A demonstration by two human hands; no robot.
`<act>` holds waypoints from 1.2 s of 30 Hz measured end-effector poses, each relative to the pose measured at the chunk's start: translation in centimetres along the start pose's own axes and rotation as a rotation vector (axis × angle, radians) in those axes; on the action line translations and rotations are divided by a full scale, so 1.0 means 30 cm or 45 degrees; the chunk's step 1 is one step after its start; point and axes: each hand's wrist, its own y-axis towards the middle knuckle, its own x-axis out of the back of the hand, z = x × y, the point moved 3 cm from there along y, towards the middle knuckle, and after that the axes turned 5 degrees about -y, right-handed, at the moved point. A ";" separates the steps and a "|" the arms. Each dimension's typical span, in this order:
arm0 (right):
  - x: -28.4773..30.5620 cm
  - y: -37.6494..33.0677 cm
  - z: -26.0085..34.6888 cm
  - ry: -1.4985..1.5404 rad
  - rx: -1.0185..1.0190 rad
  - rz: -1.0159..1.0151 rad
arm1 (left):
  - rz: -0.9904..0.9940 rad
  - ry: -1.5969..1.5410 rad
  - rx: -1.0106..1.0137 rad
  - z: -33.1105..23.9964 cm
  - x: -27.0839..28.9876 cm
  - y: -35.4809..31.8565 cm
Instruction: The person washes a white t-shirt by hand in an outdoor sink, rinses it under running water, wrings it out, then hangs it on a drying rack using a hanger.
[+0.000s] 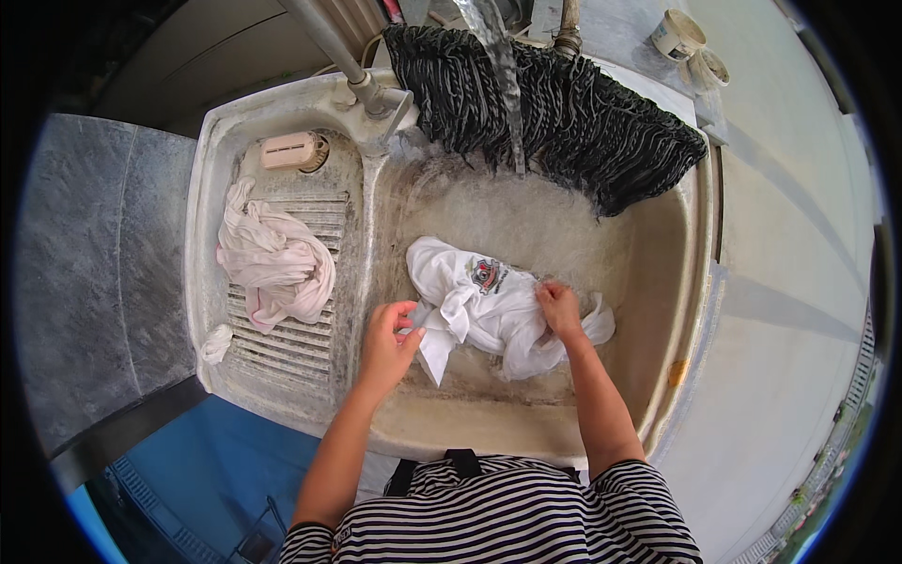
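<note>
A wet white shirt (489, 305) with a small dark and red emblem lies bunched in the right basin of a stone laundry sink (691, 310). My right hand (560, 308) is closed on the cloth at the shirt's right side. Beside its left edge, my left hand (385, 346) has its fingers curved and thumb apart, with nothing visible between them. Water (512, 103) streams down into the basin from above. On the ribbed washboard (282, 352) at left rests a crumpled pale pink cloth (277, 258).
A black stringy mop head (564, 122) hangs over the basin's far rim. A pinkish brush or soap block (291, 150) sits at the washboard's far end. Near its left edge is a small white cloth (216, 344). A metal pipe (329, 42) rises behind; a bucket (677, 36) stands far right.
</note>
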 end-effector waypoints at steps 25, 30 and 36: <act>0.094 0.104 0.249 -0.893 0.554 -0.285 | 0.027 -0.679 0.457 -0.019 -0.202 0.300; 0.270 0.147 0.142 -0.666 0.148 -0.650 | -0.211 -0.487 0.303 0.122 -0.127 0.358; -0.104 -0.017 0.455 -0.198 0.465 0.047 | -0.056 -1.435 0.821 0.180 -0.300 0.311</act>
